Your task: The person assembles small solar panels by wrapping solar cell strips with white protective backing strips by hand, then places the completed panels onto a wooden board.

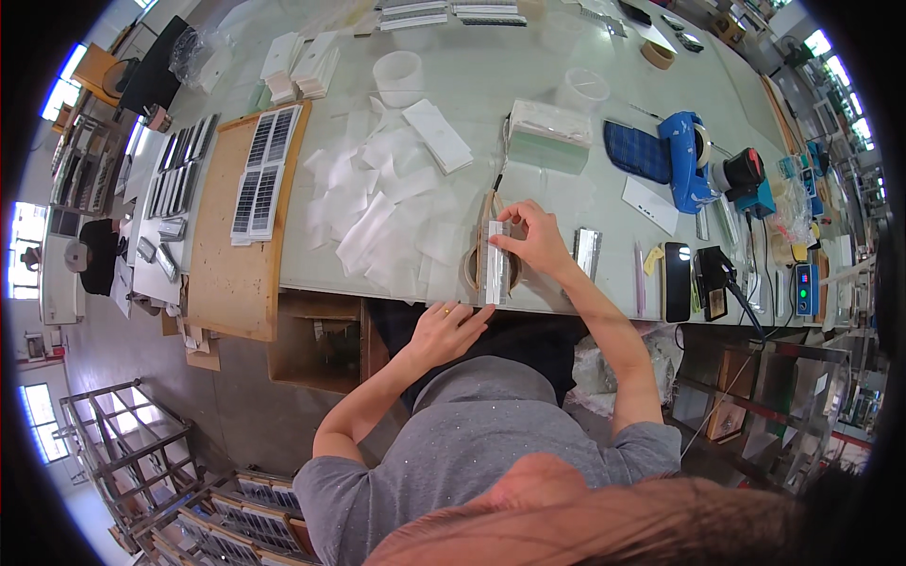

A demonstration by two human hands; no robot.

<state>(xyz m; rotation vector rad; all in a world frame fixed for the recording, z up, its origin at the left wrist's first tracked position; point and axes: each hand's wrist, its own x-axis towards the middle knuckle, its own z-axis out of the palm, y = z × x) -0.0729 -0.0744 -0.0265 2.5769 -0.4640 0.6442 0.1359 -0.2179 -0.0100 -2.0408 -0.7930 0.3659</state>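
A narrow silvery-white strip [495, 274] lies lengthwise at the table's near edge, over a brown tape roll [471, 271] that shows on both sides of it. My right hand [536, 241] pinches the strip near its far end, thumb and forefinger closed. At the near end is my left hand [447, 332], its fingers stretched out and one fingertip beside or touching the strip's corner. Beyond the strip, a slim tool with a dark cord [497, 181] points toward it. Another silvery strip [586, 252] rests just right of my right wrist.
Loose white sheets [363, 203] spread to the left, beside a wooden board [231, 274] bearing dark-celled panels. A white block [550, 132] stands ahead. Rightward are a blue tape dispenser [687, 165], a phone [677, 281] and a blue-fronted device [805, 290] with cables.
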